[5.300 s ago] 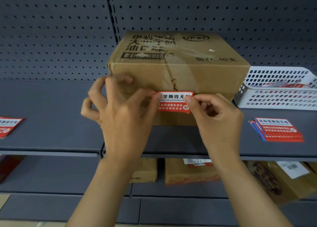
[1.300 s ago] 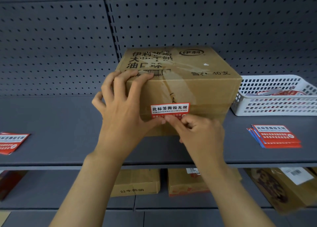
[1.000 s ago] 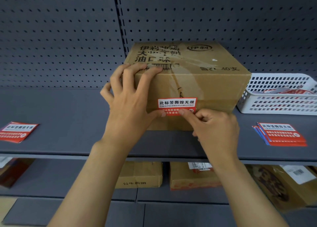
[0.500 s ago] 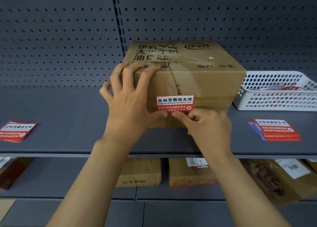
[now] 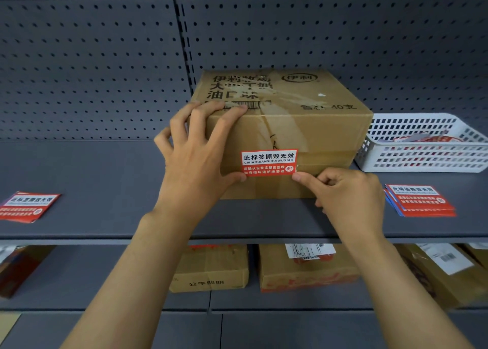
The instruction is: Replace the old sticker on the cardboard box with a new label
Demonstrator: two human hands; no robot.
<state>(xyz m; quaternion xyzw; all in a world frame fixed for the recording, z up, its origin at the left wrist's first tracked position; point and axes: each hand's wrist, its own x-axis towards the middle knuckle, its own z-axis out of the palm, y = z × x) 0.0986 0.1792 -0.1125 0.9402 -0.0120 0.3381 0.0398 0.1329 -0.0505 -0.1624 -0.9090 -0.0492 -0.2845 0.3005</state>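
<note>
A brown cardboard box (image 5: 317, 127) with black print and clear tape stands on the grey shelf (image 5: 105, 190). A red and white sticker (image 5: 268, 162) lies flat on the box's front face. My left hand (image 5: 195, 158) grips the box's front left corner. Its fingers lie over the top edge, and the thumb rests at the sticker's lower left corner. My right hand (image 5: 348, 193) is curled, with one fingertip pressed on the sticker's lower right corner.
A stack of red labels (image 5: 420, 201) lies on the shelf to the right, below a white slotted basket (image 5: 422, 158) holding scraps. More red labels (image 5: 27, 206) lie at far left. Several cardboard boxes (image 5: 211, 269) sit on the lower shelf. Behind is a pegboard wall (image 5: 105, 58).
My right fingertip has slid rightward along the sticker's bottom edge, from near its middle to its right corner. My left hand stays on the box.
</note>
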